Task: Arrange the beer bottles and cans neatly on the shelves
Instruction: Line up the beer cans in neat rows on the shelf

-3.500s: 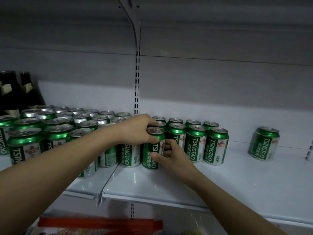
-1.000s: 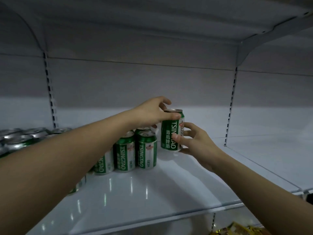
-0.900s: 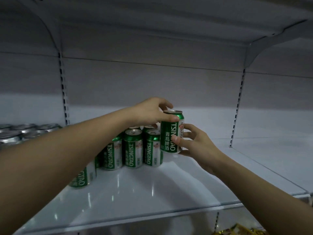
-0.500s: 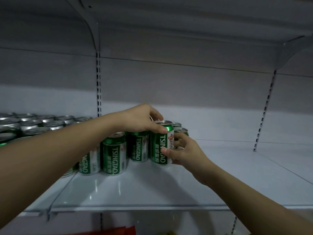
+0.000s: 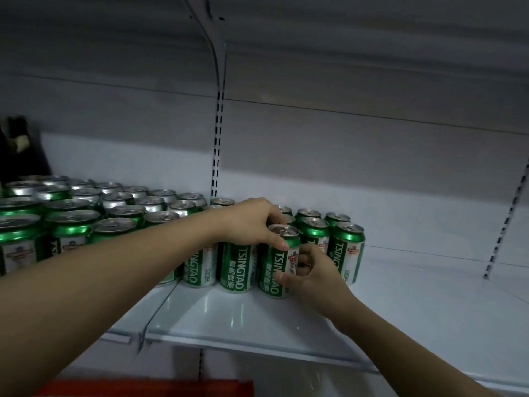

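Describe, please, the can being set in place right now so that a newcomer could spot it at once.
Find the slotted upright on the back wall; on the white shelf to its right stands a block of green Tsingtao cans. The held can is in the front row. It alone has both hands on it: the left hand grips its rim, the right hand its side.

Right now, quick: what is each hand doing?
Left hand: grips the top of the green Tsingtao can.
Right hand: fingers curled round the same can's lower side.
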The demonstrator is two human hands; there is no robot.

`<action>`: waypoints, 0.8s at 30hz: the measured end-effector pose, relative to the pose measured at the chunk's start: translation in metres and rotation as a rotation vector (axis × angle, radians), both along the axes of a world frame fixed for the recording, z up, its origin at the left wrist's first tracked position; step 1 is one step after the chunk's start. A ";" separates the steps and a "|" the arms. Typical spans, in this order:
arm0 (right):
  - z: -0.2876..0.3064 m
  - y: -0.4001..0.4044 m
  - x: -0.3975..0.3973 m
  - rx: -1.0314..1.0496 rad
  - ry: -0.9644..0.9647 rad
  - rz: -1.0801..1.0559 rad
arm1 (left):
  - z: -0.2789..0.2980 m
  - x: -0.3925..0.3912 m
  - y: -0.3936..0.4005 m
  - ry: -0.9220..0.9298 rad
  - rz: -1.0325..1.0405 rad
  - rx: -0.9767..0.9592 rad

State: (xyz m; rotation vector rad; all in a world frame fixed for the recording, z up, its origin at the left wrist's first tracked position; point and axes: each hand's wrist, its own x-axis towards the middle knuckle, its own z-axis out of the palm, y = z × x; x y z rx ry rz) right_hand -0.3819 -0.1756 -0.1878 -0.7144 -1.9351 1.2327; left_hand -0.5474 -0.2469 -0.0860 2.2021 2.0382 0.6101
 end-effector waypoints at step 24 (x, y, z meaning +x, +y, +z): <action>0.093 -0.061 -0.056 0.202 -0.004 0.125 | 0.027 -0.093 -0.103 -0.090 0.232 0.220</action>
